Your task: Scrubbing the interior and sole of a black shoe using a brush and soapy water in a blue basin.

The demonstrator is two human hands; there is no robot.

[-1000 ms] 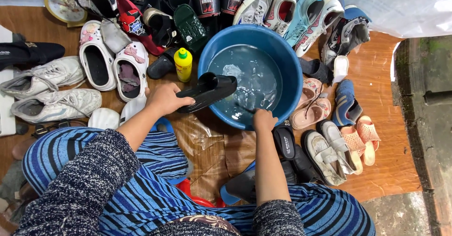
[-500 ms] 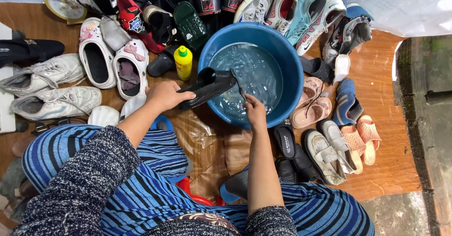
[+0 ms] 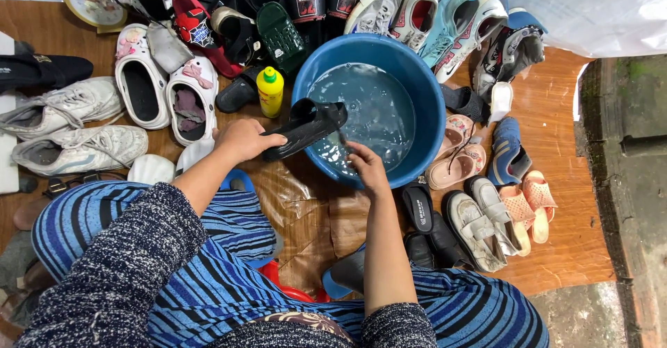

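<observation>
The black sandal (image 3: pixel 306 127) is gripped at its heel end by the left hand (image 3: pixel 243 139), its toe over the blue basin (image 3: pixel 424 91). The right hand (image 3: pixel 367 169) touches the sandal's front end; whether its fingers are closed I cannot tell.

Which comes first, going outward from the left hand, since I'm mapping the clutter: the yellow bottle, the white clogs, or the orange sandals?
From the left hand:
1. Yellow bottle, just above it, beside the blue basin.
2. White clogs, up and to the left.
3. Orange sandals, far right, beyond the basin.
</observation>
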